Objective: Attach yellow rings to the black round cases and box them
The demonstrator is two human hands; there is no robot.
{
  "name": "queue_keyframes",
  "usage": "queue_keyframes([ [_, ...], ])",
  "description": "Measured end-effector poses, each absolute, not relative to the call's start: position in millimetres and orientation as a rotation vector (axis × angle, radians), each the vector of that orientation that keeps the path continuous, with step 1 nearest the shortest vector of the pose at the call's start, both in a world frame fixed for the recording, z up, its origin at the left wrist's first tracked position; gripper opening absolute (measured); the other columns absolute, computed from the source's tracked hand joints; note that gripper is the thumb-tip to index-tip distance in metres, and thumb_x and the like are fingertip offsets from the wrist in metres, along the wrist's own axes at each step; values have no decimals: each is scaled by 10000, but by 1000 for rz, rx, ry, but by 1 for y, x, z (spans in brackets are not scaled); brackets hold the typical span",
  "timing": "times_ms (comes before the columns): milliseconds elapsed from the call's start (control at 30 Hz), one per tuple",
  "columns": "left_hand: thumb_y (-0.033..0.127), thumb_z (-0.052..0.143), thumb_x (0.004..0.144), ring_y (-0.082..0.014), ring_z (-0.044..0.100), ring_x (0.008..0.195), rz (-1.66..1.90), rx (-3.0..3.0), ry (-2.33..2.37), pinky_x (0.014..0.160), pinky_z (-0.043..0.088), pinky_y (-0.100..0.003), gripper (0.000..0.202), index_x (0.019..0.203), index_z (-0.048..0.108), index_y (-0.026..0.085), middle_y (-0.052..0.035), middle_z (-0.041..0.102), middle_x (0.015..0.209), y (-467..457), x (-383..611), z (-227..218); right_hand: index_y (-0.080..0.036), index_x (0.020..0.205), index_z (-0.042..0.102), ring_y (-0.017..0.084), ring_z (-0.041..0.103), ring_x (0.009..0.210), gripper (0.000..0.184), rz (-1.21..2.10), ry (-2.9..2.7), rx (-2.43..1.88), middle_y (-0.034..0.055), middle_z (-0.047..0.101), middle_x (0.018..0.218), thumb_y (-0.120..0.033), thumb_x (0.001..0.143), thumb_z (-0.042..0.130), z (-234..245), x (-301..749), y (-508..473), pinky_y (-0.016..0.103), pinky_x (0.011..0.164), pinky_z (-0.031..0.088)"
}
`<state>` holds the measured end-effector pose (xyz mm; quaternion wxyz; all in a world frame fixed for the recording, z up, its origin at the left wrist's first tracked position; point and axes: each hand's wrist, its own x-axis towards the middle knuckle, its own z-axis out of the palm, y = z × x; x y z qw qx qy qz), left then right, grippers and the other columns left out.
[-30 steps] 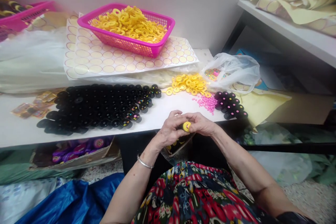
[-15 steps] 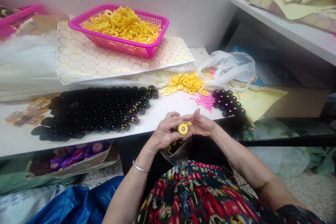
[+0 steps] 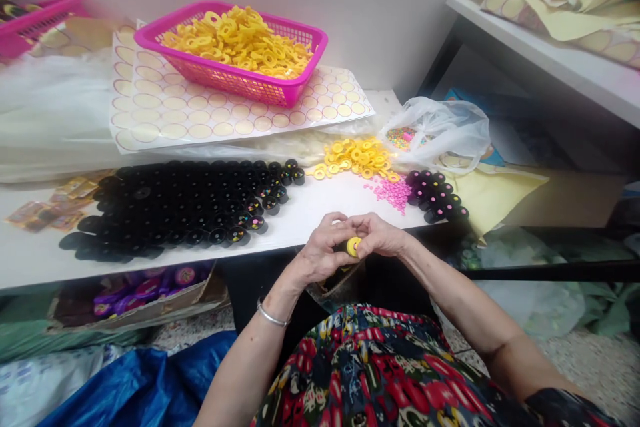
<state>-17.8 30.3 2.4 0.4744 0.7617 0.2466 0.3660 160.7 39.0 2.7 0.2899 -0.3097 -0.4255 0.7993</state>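
My left hand [image 3: 323, 252] and my right hand [image 3: 381, 235] meet just below the white table's front edge [image 3: 280, 243]. Together their fingers pinch a small yellow ring piece [image 3: 353, 245], and both hands are closed on it. Beyond them on the table lie a loose heap of yellow rings [image 3: 356, 158], a scatter of tiny pink beads [image 3: 393, 191] and a small cluster of black caps [image 3: 436, 195]. A large block of black caps [image 3: 185, 207] stands to the left.
A pink basket [image 3: 240, 80] full of yellow rings sits on sticker sheets [image 3: 165, 113] at the back. A clear plastic bag [image 3: 440, 130] lies at the right. A cardboard box [image 3: 135, 293] and blue plastic [image 3: 135, 387] are under the table. A shelf [image 3: 545, 60] rises right.
Half a second ago my right fingers were lifted off the yellow ring, showing its face; now both hands have closed round it again. The view has shifted slightly.
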Motion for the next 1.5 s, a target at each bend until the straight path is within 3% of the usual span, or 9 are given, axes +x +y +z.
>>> queue_keyframes([
  [267, 163, 706, 707, -274, 431, 1055, 846, 1972, 685, 1028, 282, -428, 197, 894, 654, 199, -63, 580, 909, 26, -17, -5, -115, 900, 632, 116, 561, 678, 466, 2017, -1102, -856, 6, 625, 761, -189, 469, 792, -8, 154, 25, 218, 637, 427],
  [467, 56, 567, 678, -216, 492, 928, 718, 1976, 576, 999, 310, -399, 335, 977, 612, 200, -36, 577, 916, 30, -38, -13, -164, 1134, 541, 179, 519, 1011, 562, 1976, -1451, -819, 53, 576, 1100, -280, 614, 721, -21, 145, 19, 294, 866, 401],
  [633, 149, 525, 770, -253, 466, 925, 1173, 2158, 1111, 828, 402, -386, 210, 966, 598, 164, -82, 557, 958, 55, -61, -7, -158, 1109, 535, 230, 526, 958, 447, 1361, -2508, -1164, 99, 572, 1060, -266, 692, 652, -25, 130, 17, 336, 796, 416],
  [767, 119, 491, 785, -361, 344, 1116, 934, 2485, 1809, 881, 352, -493, 228, 992, 584, 138, -148, 459, 1182, 93, -58, 9, -126, 997, 549, 233, 579, 821, 253, 957, -2857, -1369, 131, 600, 940, -259, 782, 543, -43, 111, 18, 300, 654, 404],
  [933, 27, 415, 755, -444, 139, 1249, 348, 2817, 1911, 892, 305, -600, 300, 1004, 574, 83, -222, 347, 1247, 135, -48, 17, -106, 945, 560, 229, 586, 818, 237, 976, -2735, -1436, 131, 610, 888, -285, 790, 567, -41, 111, 21, 270, 627, 380],
  [1033, 1, 366, 758, -437, 175, 1242, 223, 2885, 1832, 882, 315, -600, 283, 883, 605, 86, -215, 401, 1162, 148, -49, 15, -123, 903, 582, 194, 571, 805, 264, 1297, -2638, -1155, 79, 606, 883, -300, 720, 656, -24, 123, 22, 242, 631, 388],
  [1167, -12, 363, 740, -407, 250, 1209, 254, 2939, 1772, 861, 337, -573, 266, 771, 599, 105, -179, 457, 1059, 151, -53, 17, -148, 881, 597, 126, 532, 638, 150, 1549, -2157, -1123, -1, 567, 698, -260, 792, 554, -8, 139, 44, 216, 584, 399],
  [1333, 49, 481, 726, -345, 398, 1057, 249, 2882, 1627, 765, 378, -441, 132, 756, 584, 125, -141, 514, 944, 131, -40, 25, -141, 890, 607, 170, 537, 831, 142, 696, -2033, -1437, 63, 579, 880, -193, 819, 495, -12, 136, 114, 283, 772, 412],
  [1500, 107, 526, 774, -268, 469, 900, 274, 2657, 1512, 709, 364, -377, 87, 842, 570, 141, -93, 560, 913, 109, -23, 16, -158, 1056, 549, 222, 491, 910, 242, 145, -2363, -1598, 119, 505, 1097, -234, 865, 423, -17, 104, 167, 320, 705, 424],
])
